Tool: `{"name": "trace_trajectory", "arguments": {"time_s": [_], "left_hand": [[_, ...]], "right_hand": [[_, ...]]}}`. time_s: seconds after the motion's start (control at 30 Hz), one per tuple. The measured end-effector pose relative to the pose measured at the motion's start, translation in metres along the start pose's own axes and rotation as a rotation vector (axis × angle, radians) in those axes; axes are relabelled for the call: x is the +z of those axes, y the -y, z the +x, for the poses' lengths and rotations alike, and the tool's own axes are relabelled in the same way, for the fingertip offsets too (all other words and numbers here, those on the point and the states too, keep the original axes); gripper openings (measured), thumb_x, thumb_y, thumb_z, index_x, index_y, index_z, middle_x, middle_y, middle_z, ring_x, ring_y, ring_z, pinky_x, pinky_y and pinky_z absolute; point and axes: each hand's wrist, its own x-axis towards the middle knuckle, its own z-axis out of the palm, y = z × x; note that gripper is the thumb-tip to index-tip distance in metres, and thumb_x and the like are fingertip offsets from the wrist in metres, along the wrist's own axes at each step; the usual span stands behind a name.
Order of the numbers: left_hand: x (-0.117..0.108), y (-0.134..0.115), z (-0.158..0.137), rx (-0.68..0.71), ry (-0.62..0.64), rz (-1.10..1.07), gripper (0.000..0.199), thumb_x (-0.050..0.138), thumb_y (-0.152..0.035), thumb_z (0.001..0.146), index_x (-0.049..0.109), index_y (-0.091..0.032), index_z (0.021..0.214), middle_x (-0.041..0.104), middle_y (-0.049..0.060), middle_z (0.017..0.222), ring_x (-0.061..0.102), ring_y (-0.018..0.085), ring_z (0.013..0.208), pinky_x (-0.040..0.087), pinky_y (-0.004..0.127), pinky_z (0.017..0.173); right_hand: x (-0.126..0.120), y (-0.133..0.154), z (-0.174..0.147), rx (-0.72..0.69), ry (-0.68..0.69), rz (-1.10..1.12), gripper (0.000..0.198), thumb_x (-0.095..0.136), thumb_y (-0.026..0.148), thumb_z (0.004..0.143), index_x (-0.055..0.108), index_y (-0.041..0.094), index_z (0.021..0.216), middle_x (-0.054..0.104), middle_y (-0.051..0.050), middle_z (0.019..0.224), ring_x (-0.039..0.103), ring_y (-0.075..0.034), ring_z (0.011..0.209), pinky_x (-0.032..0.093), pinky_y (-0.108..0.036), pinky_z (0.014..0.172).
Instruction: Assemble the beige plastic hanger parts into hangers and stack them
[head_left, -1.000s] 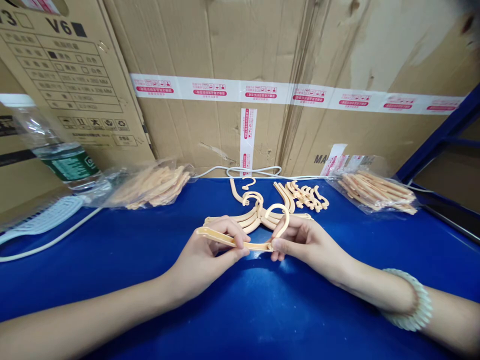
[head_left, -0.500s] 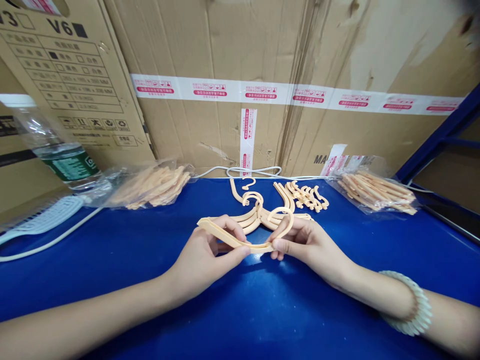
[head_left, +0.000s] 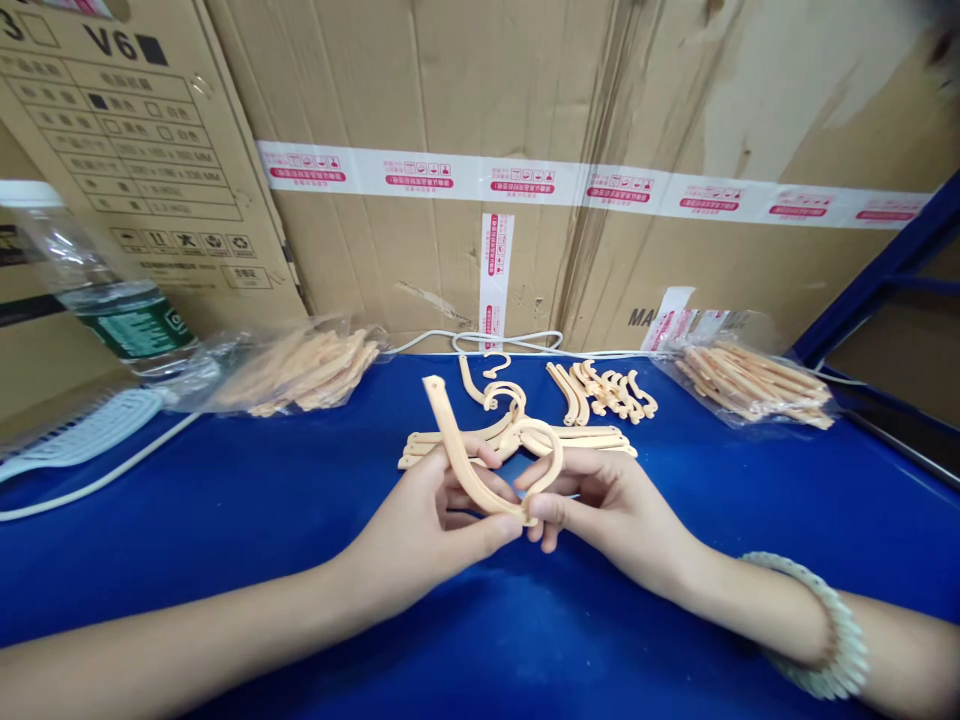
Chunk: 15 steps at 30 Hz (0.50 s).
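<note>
My left hand (head_left: 442, 510) is closed on a curved beige hanger arm (head_left: 459, 450), whose free end with a small hole points up and to the left. In my right hand (head_left: 600, 500), thumb and fingers pinch a beige hanger hook (head_left: 556, 455) near its base. The hook's base and the arm's lower end meet between my fingertips; whether they are joined, I cannot tell. Just behind my hands lie several stacked hangers (head_left: 592, 438), partly covered by my fingers and the hook.
Loose hooks (head_left: 619, 395) and two arms (head_left: 564, 392) lie behind on the blue table (head_left: 480, 640). Bagged parts sit left (head_left: 315, 370) and right (head_left: 757, 385). A water bottle (head_left: 127, 310), pale hairbrush (head_left: 97, 425) and white cable (head_left: 510, 345) are around. Cardboard (head_left: 420, 90) stands at the back.
The arm has turned in my hands, its free end swinging from the left to steeply upright. The hook has shifted slightly left and down with it.
</note>
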Motion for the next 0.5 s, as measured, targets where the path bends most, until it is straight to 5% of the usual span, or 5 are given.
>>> {"name": "trace_trajectory", "arguments": {"time_s": [0.13,0.2,0.33,0.5], "left_hand": [[-0.001,0.001,0.003,-0.017,0.011,-0.078,0.038,0.079,-0.017,0.069,0.049,-0.02,0.092,0.074,-0.002,0.08,0.073,0.016,0.077,0.055,0.027,0.075],[-0.002,0.0,0.004,-0.029,0.001,-0.106,0.038,0.079,-0.015,0.067,0.049,-0.02,0.09,0.074,-0.003,0.075,0.073,0.015,0.075,0.055,0.025,0.073],[-0.002,-0.004,0.003,-0.063,-0.048,-0.132,0.039,0.08,-0.014,0.065,0.051,-0.019,0.091,0.072,-0.005,0.072,0.071,0.013,0.07,0.054,0.024,0.07],[-0.001,-0.006,0.002,-0.048,-0.041,-0.125,0.038,0.08,-0.015,0.065,0.053,-0.018,0.091,0.072,-0.004,0.074,0.071,0.013,0.07,0.053,0.025,0.071]], "right_hand": [[-0.007,0.006,0.002,-0.134,-0.033,-0.12,0.025,0.069,0.03,0.085,0.068,0.019,0.107,0.069,-0.003,0.079,0.067,-0.014,0.065,0.058,-0.025,0.057],[-0.025,0.012,0.008,-0.292,-0.132,-0.378,0.029,0.064,0.028,0.088,0.065,0.021,0.117,0.069,-0.004,0.087,0.065,-0.014,0.067,0.057,-0.029,0.06],[-0.074,0.025,0.024,-0.598,-0.188,-1.115,0.017,0.061,0.019,0.089,0.073,0.02,0.1,0.071,-0.007,0.086,0.06,-0.023,0.088,0.051,-0.042,0.082],[-0.108,0.021,0.042,-0.535,0.021,-1.376,0.019,0.059,0.018,0.089,0.075,0.019,0.098,0.07,-0.012,0.102,0.057,-0.028,0.101,0.049,-0.045,0.089]]}}
